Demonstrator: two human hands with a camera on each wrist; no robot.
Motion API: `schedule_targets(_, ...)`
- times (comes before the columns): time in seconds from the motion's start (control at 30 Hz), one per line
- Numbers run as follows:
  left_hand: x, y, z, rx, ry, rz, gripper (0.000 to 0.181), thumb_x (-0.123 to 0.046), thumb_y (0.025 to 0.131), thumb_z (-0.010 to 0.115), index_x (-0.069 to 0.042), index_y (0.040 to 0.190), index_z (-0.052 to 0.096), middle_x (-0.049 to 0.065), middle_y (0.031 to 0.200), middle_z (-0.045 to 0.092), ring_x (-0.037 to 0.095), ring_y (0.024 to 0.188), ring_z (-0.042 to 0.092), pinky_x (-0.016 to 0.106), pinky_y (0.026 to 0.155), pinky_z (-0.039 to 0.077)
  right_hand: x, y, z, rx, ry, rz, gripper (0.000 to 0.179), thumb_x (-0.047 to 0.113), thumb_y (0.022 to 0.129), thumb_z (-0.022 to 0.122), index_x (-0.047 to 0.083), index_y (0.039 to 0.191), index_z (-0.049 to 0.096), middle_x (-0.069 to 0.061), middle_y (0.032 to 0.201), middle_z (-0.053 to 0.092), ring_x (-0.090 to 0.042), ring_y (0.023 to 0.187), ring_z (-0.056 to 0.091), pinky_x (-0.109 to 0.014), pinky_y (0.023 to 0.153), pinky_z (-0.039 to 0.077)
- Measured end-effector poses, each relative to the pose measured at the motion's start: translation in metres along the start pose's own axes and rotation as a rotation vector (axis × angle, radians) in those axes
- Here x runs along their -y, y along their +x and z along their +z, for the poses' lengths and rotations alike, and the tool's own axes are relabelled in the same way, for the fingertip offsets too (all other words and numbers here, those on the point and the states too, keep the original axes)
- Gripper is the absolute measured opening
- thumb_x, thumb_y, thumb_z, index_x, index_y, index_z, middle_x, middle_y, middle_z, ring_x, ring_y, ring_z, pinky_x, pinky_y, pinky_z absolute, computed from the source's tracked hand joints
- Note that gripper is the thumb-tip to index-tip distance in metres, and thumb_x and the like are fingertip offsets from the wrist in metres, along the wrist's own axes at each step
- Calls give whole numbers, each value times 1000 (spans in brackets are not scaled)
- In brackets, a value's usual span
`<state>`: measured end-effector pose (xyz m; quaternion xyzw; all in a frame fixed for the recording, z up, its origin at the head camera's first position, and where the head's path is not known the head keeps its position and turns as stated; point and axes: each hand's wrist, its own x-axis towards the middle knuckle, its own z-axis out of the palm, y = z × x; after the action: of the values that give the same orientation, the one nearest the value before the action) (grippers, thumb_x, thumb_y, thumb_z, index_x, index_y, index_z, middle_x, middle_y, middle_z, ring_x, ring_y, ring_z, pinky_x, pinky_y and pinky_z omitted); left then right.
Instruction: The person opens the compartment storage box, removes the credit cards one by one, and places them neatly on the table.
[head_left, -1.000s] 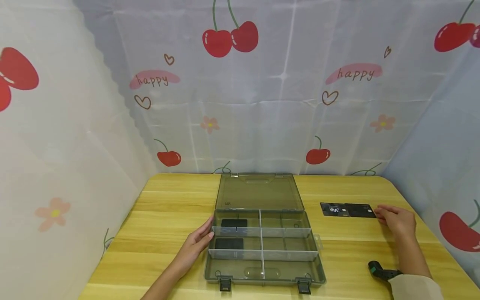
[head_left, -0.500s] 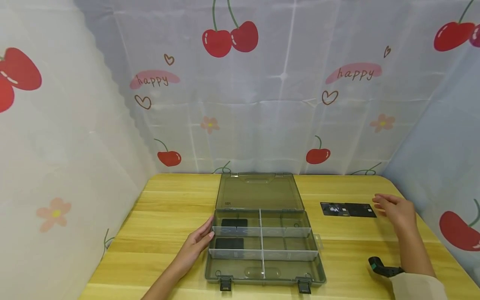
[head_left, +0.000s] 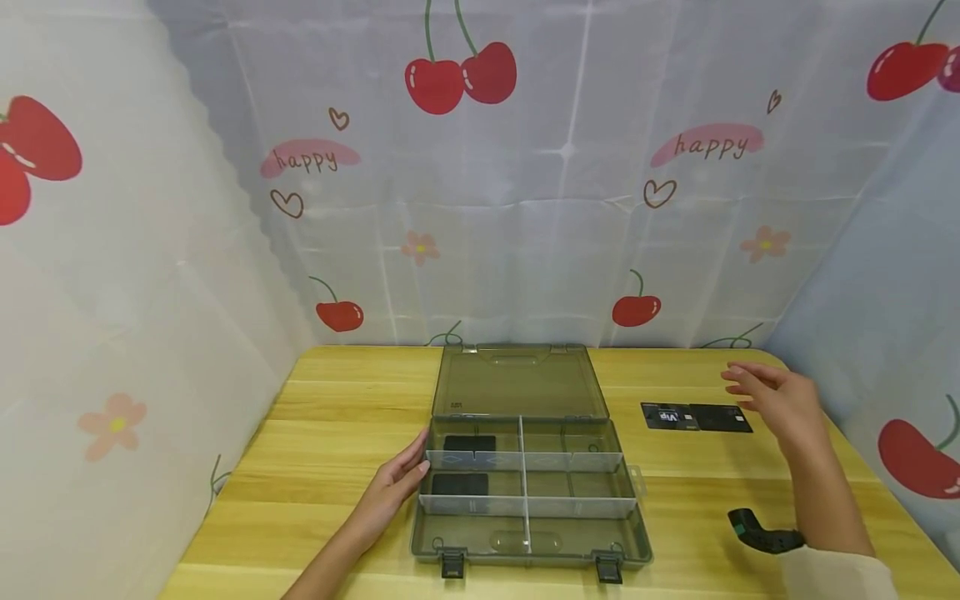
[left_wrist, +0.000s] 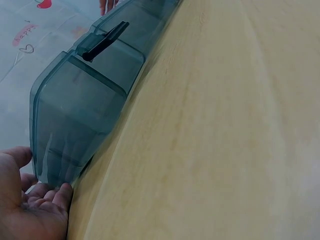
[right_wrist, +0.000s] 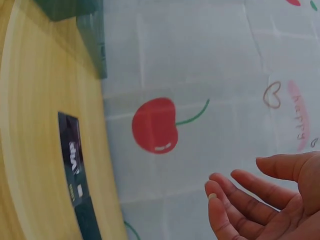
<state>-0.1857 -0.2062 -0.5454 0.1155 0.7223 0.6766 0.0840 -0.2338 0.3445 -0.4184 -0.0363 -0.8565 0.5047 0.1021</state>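
My left hand (head_left: 392, 486) rests against the left side of a translucent grey-green compartment box (head_left: 480, 533). In the left wrist view, its thumb is at the upper rim and the other fingers are low beside the wall. The box's lid (head_left: 517, 383) lies back, open. Two flat black cards, one in the back-left compartment (head_left: 470, 443) and one in the middle-left (head_left: 461, 483), lie inside. My right hand (head_left: 783, 404) is raised with relaxed fingers and holds nothing. A dark card marked "Vip" (head_left: 668, 417) and a black card (head_left: 722, 418) lie end to end just left of it.
Yellow wood-grain table (head_left: 337, 442) surrounds the box. White curtain (head_left: 525, 250) printed with cherries stands behind and at both sides. A black wrist-worn device (head_left: 761, 533) sits on the right forearm. Two dark latches hang at the box's front edge.
My right hand has risen from beside the black card's right end, moving away from me and slightly left. My left hand, the box and the cards stay in place.
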Motion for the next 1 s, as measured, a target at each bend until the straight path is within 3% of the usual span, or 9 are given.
schedule_targets(0.27,-1,0,0,12,-6,-5,59,-22,108,52,-14,161,27,5,167,19,24,152,20,39,117,30,27,-10,14,37,-31,-71,57,40,105,54,-6,140,56,29,99,67,7,85,67,-15,69,56)
schedule_targets(0.53,-1,-1,0,-4,-21,-21,59,-22,107,54,-17,161,30,2,166,22,21,151,23,39,116,31,44,-18,28,69,-50,-107,54,39,106,53,-2,140,58,7,112,74,4,88,68,-16,72,57)
schedule_targets(0.8,-2,0,0,-10,-12,-16,59,-22,107,54,-16,161,30,4,166,22,22,151,22,41,116,31,59,-26,44,202,50,-143,52,37,106,54,-2,141,56,2,116,74,-8,94,70,-24,78,59)
schedule_targets(1.0,-1,-1,1,-3,-16,-15,60,-23,107,53,-14,161,29,7,167,20,25,152,21,42,117,29,70,-34,58,280,113,-122,54,37,106,54,-2,143,54,-6,119,73,-14,97,71,-30,81,61)
